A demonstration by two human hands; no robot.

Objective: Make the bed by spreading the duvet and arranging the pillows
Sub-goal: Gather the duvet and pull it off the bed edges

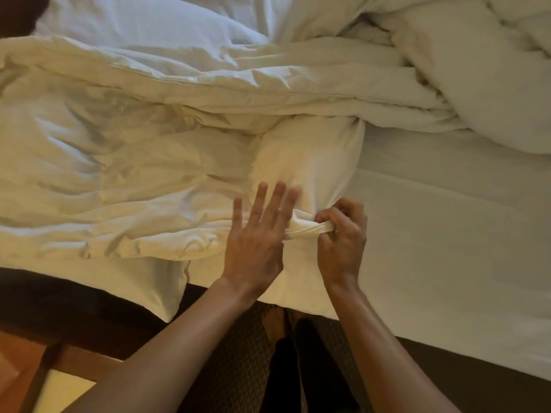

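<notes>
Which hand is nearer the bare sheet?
Right. The right hand pinches the duvet beside the bare sheet; the left hand lies flat on the duvet, farther away.

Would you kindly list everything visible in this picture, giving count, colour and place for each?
duvet: one, cream-white, crumpled over the bed's left and far side, bunched at top right.
pillow: one seen, white, top left beyond the duvet.
sheet: one, white, bare on the mattress at right.
bed frame: one, dark brown, along the near edge.
floor: orange-brown, bottom left.
left hand: one, fingers straight, lying flat on the duvet.
right hand: one, pinches a fold at the duvet's near edge, beside the left hand.
</notes>
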